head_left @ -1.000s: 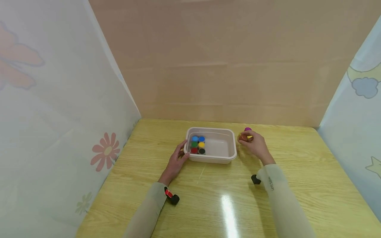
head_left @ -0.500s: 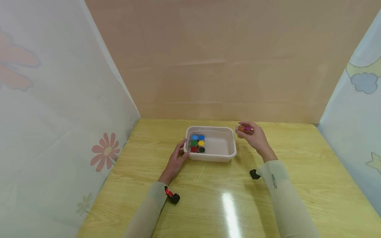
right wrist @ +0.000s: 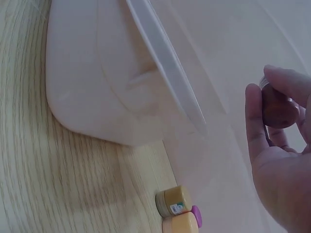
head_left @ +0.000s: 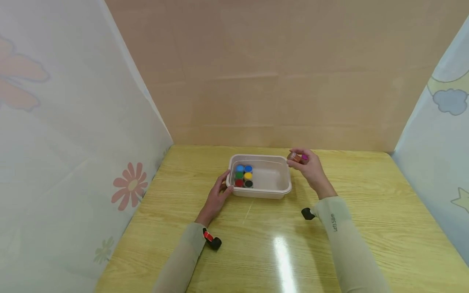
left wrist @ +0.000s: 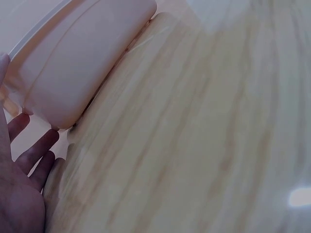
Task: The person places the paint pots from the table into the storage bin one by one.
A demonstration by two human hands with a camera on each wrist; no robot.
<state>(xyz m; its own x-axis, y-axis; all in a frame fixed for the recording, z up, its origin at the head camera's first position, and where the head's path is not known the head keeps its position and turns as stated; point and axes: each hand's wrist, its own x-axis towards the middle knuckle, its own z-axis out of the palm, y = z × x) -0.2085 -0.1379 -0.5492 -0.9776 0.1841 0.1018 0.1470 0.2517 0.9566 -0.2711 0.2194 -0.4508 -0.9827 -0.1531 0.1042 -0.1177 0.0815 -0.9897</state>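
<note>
My right hand (head_left: 310, 167) pinches a small brown paint jar (head_left: 294, 157) between thumb and fingers, raised beside the right end of a pale plastic box (head_left: 261, 194). The right wrist view shows the jar (right wrist: 278, 109) tilted, higher than the box rim (right wrist: 167, 60). My left hand (head_left: 217, 197) is at the box's left end, thumb by the near corner. In the left wrist view, its extended fingers (left wrist: 36, 150) reach the box's outer wall (left wrist: 92, 53). Inside the box, several jars with coloured lids, among them a yellow lid (head_left: 248, 176), stand in two columns at the left.
Past the box's right end, a tan-lidded jar (right wrist: 176, 200), an orange-toned jar (right wrist: 181, 224) and a purple lid (right wrist: 196, 216) stand close together on the wooden table (head_left: 249, 252). A paper-covered wall (head_left: 275, 101) rises behind the table.
My right hand has lifted the brown paint jar from beside the other jars and brought it slightly left, toward the box. The left hand stays at the box's end.
</note>
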